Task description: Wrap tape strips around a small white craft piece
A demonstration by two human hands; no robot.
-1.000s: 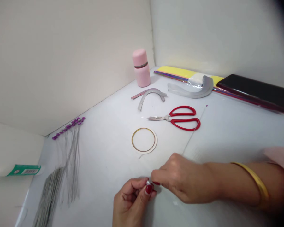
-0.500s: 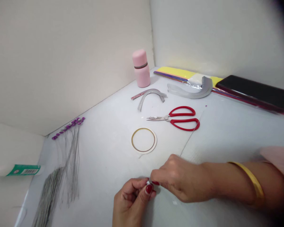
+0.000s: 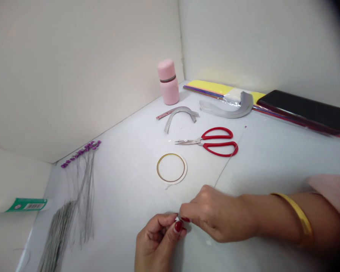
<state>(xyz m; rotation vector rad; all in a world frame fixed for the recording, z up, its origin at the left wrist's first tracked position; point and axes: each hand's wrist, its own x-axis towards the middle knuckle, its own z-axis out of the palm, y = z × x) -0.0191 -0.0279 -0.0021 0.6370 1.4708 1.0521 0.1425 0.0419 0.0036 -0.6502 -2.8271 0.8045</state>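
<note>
My left hand (image 3: 157,241) and my right hand (image 3: 215,217) meet low in the middle of the white table (image 3: 124,189). Both pinch a tiny white piece (image 3: 177,218) between their fingertips. A thin grey wire (image 3: 229,156) with a small purple tip runs from under my right hand up toward the red scissors (image 3: 212,142). A gold bangle (image 3: 296,217) sits on my right wrist. A thin tape ring (image 3: 171,168) lies just beyond my hands.
A bundle of grey wires with purple tips (image 3: 79,177) lies at the left by the wall. A pink bottle (image 3: 168,81) stands in the corner. Grey curved strips (image 3: 178,113), a clear-wrapped strip (image 3: 232,107), coloured sheets (image 3: 212,87) and a black phone (image 3: 306,109) lie at the back.
My hands stay pinched together in the same place. The far purple tip of the wire shifts slightly; the view drifts a little.
</note>
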